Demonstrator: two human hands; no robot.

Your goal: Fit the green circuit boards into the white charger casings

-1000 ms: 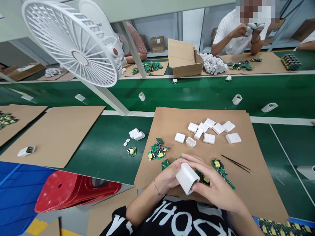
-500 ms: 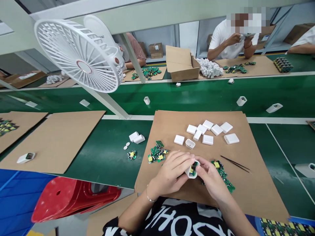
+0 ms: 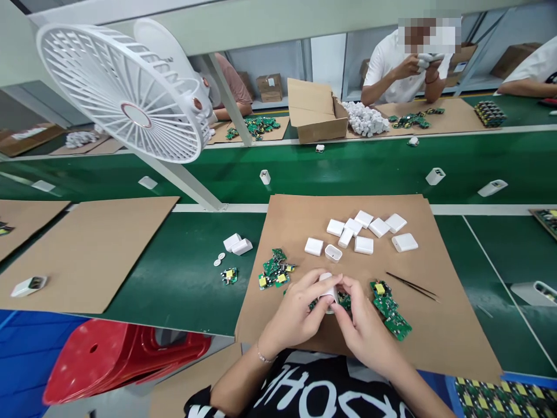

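A white plastic charger housing (image 3: 329, 285) is held between my two hands, low over the brown cardboard sheet (image 3: 439, 325). My left hand (image 3: 300, 305) wraps its fingers over the housing from the left. From the right, my right hand (image 3: 359, 316) grips it with thumb and fingers. The housing's open end is turned out of sight. Green circuit boards (image 3: 390, 310) lie right of my right hand, beside black tweezers (image 3: 411, 285). More circuit boards (image 3: 276, 270) sit to the left, and some are partly hidden under my hands. Several white housings (image 3: 363, 245) lie beyond.
Behind the cardboard runs a green conveyor (image 3: 348, 174) carrying white housings. A white fan (image 3: 137, 113) hangs at upper left. Across the belt a person (image 3: 400, 69) sits by an open carton (image 3: 315, 113). Red stools (image 3: 96, 360) stand lower left; a tray of boards (image 3: 505, 397) lies lower right.
The housing has been turned in my hands: its open end with the board inside faced me before and is now hidden. Both hands have shifted slightly left. Housings on the belt have moved right.
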